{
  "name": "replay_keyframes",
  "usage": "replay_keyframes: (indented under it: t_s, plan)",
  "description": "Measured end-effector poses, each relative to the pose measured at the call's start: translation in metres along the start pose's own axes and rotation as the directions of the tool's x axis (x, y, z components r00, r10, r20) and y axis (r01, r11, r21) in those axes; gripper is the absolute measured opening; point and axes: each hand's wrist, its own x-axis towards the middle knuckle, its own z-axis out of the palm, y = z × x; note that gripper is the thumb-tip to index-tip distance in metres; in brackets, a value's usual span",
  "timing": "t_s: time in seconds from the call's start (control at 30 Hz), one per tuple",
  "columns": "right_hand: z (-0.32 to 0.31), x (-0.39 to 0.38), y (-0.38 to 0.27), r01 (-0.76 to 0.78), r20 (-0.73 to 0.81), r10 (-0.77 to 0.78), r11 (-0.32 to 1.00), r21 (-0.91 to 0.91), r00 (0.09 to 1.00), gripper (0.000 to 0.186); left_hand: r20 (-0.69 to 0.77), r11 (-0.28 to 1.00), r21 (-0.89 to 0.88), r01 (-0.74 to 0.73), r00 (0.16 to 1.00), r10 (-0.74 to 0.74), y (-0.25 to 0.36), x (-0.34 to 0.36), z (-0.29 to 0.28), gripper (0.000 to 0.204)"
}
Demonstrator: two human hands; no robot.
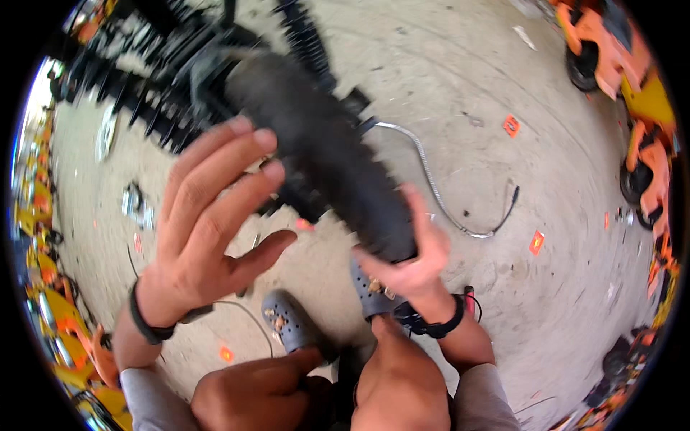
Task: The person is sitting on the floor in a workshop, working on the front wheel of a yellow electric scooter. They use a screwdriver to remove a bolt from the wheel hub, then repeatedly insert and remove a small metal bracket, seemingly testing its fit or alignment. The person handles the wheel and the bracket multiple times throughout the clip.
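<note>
A black knobby tire [316, 144] crosses the middle, blurred, in front of a black frame with coiled shock absorbers [302, 36]. My right hand [420, 251] grips the tire's lower end, fingers and thumb wrapped round it. My left hand [208, 215] is open at the tire's left side, fingers spread and a little curled; I cannot tell whether the fingertips touch the rubber. A silvery braided hose [428, 169] with a black end runs from near the frame over the concrete floor on the right.
Orange and yellow scooters [640, 165] line the right and left edges. A metal part [136, 205], a pale strip [106, 136], a thin cable [251, 316] and orange labels [535, 241] lie on the floor [517, 309]. My feet in grey clogs [287, 320] are below.
</note>
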Motion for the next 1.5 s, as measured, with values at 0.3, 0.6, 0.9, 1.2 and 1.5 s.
replay_keyframes:
  t_s: [0.3,0.6,0.9,1.2,1.5]
  plan:
    - [0.007,0.002,0.007,0.069,-0.081,-0.058,0.987,0.142,0.995,0.076,0.504,0.998,0.055,-0.041,0.864,0.008,-0.028,0.064,0.01,0.083]
    - [-0.002,0.023,0.021,0.032,-0.024,-0.028,0.981,0.19,0.999,0.075,0.421,0.996,0.074,0.049,0.904,-0.076,-0.024,0.074,0.02,0.081]
    - [0.012,0.026,0.003,-0.079,0.024,0.077,0.991,0.11,0.997,0.078,0.377,0.997,0.049,0.053,0.924,-0.068,-0.046,0.058,0.009,0.084]
    - [0.044,0.04,-0.031,-0.197,-0.007,0.2,0.97,0.143,0.98,0.069,0.233,0.968,0.203,-0.146,0.968,0.097,-0.065,0.031,-0.013,0.053]
    - [0.024,0.052,-0.02,-0.193,0.075,0.186,0.974,0.114,0.98,0.079,0.289,0.999,-0.02,-0.029,0.957,0.033,-0.051,0.067,-0.002,0.09]
